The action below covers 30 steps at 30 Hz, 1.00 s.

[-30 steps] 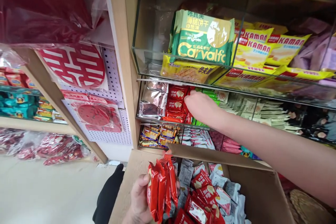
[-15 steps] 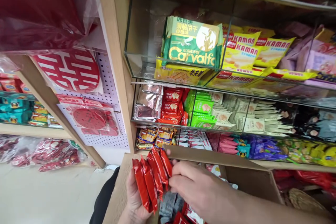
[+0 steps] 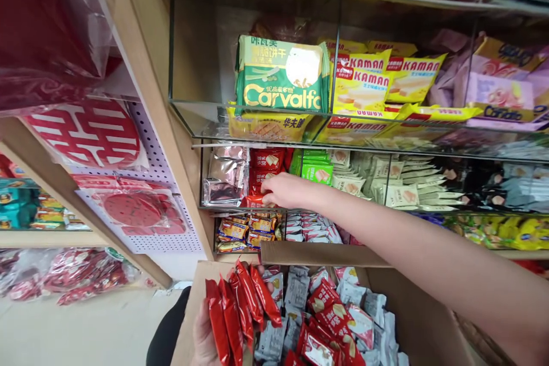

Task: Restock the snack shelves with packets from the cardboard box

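Note:
My left hand [image 3: 205, 329] is closed around a row of several red snack packets [image 3: 242, 311], standing on edge side by side above the cardboard box's left part. My right hand [image 3: 283, 190] reaches onto the middle shelf, its fingers bent and pressed on a red snack packet [image 3: 254, 201] at the front of a red stack [image 3: 266, 160]. That hand partly covers the stack. Brown-pink foil packets [image 3: 227, 174] lie left of it, and green packets [image 3: 317, 171] lie right. Below, the open cardboard box [image 3: 422, 320] holds red, grey and white packets [image 3: 330, 320] in a jumble.
Clear shelf dividers separate the snacks. Above are a green cracker packet [image 3: 281, 77] and yellow wafer packets [image 3: 364, 80]. Orange packets [image 3: 231, 231] fill the shelf below. A wooden upright [image 3: 158, 97] stands left, beside a pegboard [image 3: 189, 223] with red decorations.
My right hand has left the packets in my left hand and moved up to the red stack on the shelf. My left hand still holds its row, slightly lower. The view has shifted right.

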Tool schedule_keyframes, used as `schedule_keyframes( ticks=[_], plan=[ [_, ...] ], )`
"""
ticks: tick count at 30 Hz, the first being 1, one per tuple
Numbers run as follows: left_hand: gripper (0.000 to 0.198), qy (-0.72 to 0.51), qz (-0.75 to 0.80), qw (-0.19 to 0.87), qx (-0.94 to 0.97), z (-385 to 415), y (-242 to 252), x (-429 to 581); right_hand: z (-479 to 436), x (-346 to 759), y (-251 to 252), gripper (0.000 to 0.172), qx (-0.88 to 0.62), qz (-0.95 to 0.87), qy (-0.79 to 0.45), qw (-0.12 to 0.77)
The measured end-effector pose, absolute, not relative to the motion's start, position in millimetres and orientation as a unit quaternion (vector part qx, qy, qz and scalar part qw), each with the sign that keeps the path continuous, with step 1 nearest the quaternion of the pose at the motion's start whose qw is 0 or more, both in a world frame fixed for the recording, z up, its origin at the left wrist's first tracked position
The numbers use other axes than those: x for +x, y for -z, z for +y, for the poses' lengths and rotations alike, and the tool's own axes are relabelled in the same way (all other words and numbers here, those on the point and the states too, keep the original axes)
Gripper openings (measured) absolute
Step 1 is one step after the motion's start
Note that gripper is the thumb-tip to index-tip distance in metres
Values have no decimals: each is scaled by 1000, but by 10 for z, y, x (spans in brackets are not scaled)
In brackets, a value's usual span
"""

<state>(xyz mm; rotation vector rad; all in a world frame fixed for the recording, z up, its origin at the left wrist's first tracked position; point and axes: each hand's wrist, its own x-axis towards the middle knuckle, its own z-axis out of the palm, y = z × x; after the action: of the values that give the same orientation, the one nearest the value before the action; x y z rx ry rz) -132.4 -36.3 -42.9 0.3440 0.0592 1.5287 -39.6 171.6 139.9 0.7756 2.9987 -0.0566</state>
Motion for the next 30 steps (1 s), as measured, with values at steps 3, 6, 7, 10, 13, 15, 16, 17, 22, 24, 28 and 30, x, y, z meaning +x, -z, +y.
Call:
schedule_keyframes(
  ticks=[3,6,7,10,13,15,16,17,22,24,28,30],
  plan=[
    [39,-680,38,711,174,-344,370,-1313,1702,-377,-1419,23,264,963,-50,29],
    [34,-653,42,730,199,-321,193,-1281,1694,-348,-1427,23,248,965,-74,49],
    [32,-647,36,733,206,-313,135,-1267,1691,-347,-1429,22,247,965,-69,58],
    [28,-634,12,738,231,-288,22,-1227,1665,-378,-1442,23,256,962,-65,73],
    [29,-630,-12,735,250,-271,-11,-1202,1630,-435,-1460,25,259,960,-74,80],
    [31,-627,-23,734,259,-265,-27,-1191,1627,-451,-1470,25,260,960,-66,83],
    [32,-625,-27,735,262,-264,-37,-1187,1635,-444,-1477,24,258,961,-57,81],
    [33,-621,-29,737,265,-264,-50,-1182,1648,-423,-1488,23,254,963,-49,73],
    [37,-618,-14,740,266,-271,-88,-1157,1684,-126,-1580,19,235,965,-105,-45],
    [38,-627,-18,730,271,-268,-80,-1144,1654,27,-1578,18,234,959,-147,-59],
    [38,-640,-23,717,275,-259,-39,-1130,1579,220,-1432,19,199,958,-204,-40],
    [37,-643,-16,718,268,-266,-7,-1132,1576,236,-1356,28,188,957,-215,-46]
  ],
)
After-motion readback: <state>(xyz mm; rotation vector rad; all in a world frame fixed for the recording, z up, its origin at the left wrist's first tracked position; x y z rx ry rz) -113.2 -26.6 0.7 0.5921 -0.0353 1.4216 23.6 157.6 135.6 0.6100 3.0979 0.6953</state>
